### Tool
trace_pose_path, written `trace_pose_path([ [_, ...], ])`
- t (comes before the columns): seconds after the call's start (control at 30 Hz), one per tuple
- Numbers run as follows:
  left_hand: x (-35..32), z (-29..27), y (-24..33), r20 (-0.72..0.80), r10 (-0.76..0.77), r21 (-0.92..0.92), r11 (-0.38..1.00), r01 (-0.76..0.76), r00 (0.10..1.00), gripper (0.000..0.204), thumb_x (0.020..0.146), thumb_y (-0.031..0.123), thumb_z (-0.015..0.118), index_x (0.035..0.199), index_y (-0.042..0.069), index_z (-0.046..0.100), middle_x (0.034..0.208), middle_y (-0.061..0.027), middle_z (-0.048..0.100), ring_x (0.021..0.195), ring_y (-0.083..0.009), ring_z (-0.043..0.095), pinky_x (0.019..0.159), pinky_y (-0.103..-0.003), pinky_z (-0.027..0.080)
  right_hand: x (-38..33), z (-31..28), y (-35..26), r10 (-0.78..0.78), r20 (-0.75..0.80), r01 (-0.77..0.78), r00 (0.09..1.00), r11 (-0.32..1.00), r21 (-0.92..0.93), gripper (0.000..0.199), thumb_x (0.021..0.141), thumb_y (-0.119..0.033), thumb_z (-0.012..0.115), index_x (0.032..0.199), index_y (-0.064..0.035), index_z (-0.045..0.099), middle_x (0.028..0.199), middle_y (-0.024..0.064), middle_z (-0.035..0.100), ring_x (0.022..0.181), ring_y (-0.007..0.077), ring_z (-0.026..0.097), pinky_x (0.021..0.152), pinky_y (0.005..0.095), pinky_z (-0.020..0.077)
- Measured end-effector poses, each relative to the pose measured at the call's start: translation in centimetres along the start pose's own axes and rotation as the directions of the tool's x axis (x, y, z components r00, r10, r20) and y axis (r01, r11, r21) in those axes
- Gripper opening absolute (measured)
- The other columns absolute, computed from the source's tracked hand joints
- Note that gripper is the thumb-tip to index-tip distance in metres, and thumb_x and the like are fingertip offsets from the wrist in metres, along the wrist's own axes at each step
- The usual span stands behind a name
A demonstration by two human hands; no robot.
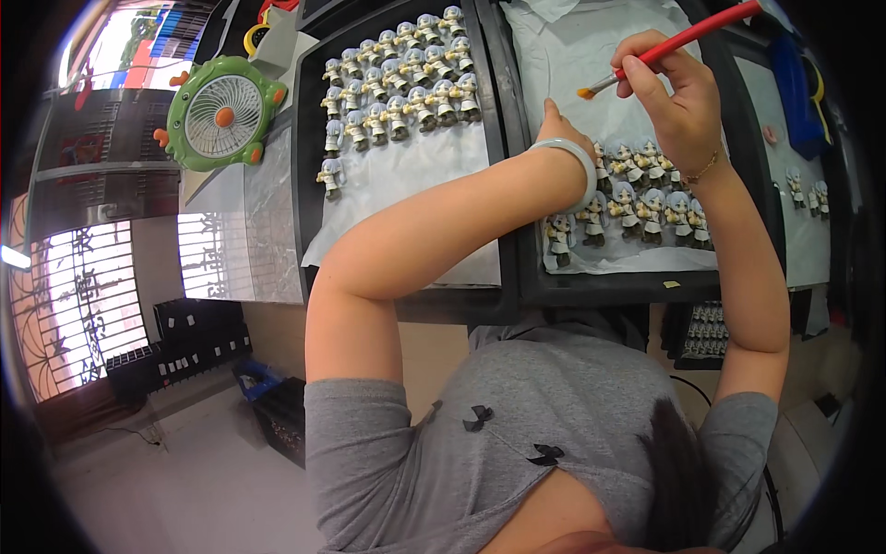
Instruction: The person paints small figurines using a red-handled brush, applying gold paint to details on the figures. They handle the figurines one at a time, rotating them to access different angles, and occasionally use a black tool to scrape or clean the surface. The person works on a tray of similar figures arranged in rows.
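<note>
In my right hand (676,92) is a red-handled paintbrush (688,39), gripped between thumb and fingers. Its yellowish bristles point left, above the white paper lining (563,55) of the right black tray (600,291). My left hand (559,127) reaches over the same tray, a pale bangle round its wrist. One digit sticks up; the other fingers are hidden, so I cannot see whether it holds anything. Small painted figurines (652,212) with pale blue hair lie in rows just below both hands. The brush tip is apart from them.
Left of this tray, another black tray (501,185) bears several rows of similar figurines (397,78). A green animal-shaped fan (224,115) stands beyond it on the table. On the right are more figurines (796,187) on white paper and a blue object (798,97).
</note>
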State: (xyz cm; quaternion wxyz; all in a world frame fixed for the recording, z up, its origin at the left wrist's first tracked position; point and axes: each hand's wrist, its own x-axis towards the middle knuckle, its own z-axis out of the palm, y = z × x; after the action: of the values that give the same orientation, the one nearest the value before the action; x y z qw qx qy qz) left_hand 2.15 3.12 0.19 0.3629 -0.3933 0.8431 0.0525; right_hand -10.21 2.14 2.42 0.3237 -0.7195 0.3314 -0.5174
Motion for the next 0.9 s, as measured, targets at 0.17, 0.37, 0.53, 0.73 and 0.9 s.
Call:
trace_pose_path([
  [0.17, -5.5, 0.7, -2.9, -0.501, 0.036, -0.304, 0.928, -0.215, 0.864, 0.051, 0.061, 0.021, 0.069, 0.105, 0.004, 0.047, 0.105, -0.0144, 0.054, 0.095, -0.0258, 0.054, 0.091, -0.041, 0.033, 0.0, -0.7, -0.8, 0.014, -0.092, 0.002, 0.996, 0.985, 0.175, 0.014, 0.085, -0.009, 0.045, 0.085, 0.0017, 0.054, 0.079, 0.0058, 0.055, 0.066, 0.0081, 0.051, 0.064, 0.0204, 0.041],
  [0.37, -9.7, 5.4, -4.6, -0.676, -0.083, -0.721, -0.132, -0.68, 0.732, 0.071, 0.055, 0.001, 0.07, 0.116, 0.009, 0.035, 0.109, -0.0139, 0.048, 0.1, -0.024, 0.052, 0.084, -0.039, 0.043, -0.5, -0.2, -2.3, 0.078, -0.073, -0.06, 0.994, 0.973, 0.224, 0.017, 0.085, -0.011, 0.042, 0.085, 0.0011, 0.054, 0.08, 0.0071, 0.055, 0.065, 0.0088, 0.051, 0.064, 0.0213, 0.0411],
  [0.53, -10.1, 6.2, -4.7, -0.752, -0.142, -0.576, -0.332, -0.747, 0.644, 0.076, 0.051, -0.002, 0.068, 0.117, 0.011, 0.032, 0.112, -0.0183, 0.045, 0.098, -0.0276, 0.053, 0.087, -0.042, 0.042, -0.7, 0.5, -2.5, 0.094, -0.033, -0.086, 0.995, 0.976, 0.198, 0.016, 0.084, -0.01, 0.043, 0.082, 0.0012, 0.055, 0.08, 0.0061, 0.055, 0.064, 0.0086, 0.051, 0.062, 0.0214, 0.0407],
  [0.73, -10.6, 6.3, -4.5, -0.767, -0.141, -0.546, -0.369, -0.752, 0.626, 0.078, 0.052, -0.003, 0.068, 0.118, 0.012, 0.03, 0.112, -0.0207, 0.045, 0.102, -0.0286, 0.051, 0.088, -0.042, 0.042, -0.6, 0.7, -2.2, 0.084, -0.005, -0.08, 0.996, 0.97, 0.229, 0.014, 0.083, -0.009, 0.046, 0.082, 0.0024, 0.055, 0.079, 0.0048, 0.054, 0.064, 0.008, 0.051, 0.062, 0.0208, 0.0417],
  [0.9, -10.7, 6.3, -4.4, -0.699, -0.113, -0.554, -0.537, -0.636, 0.706, 0.078, 0.052, -0.002, 0.068, 0.119, 0.011, 0.029, 0.113, -0.0208, 0.045, 0.102, -0.0285, 0.051, 0.089, -0.042, 0.041, -0.7, 0.8, -2.2, 0.095, 0.021, -0.098, 0.995, 0.973, 0.209, 0.013, 0.083, -0.008, 0.046, 0.081, 0.0026, 0.055, 0.08, 0.0052, 0.054, 0.063, 0.0079, 0.051, 0.061, 0.0209, 0.0415],
])
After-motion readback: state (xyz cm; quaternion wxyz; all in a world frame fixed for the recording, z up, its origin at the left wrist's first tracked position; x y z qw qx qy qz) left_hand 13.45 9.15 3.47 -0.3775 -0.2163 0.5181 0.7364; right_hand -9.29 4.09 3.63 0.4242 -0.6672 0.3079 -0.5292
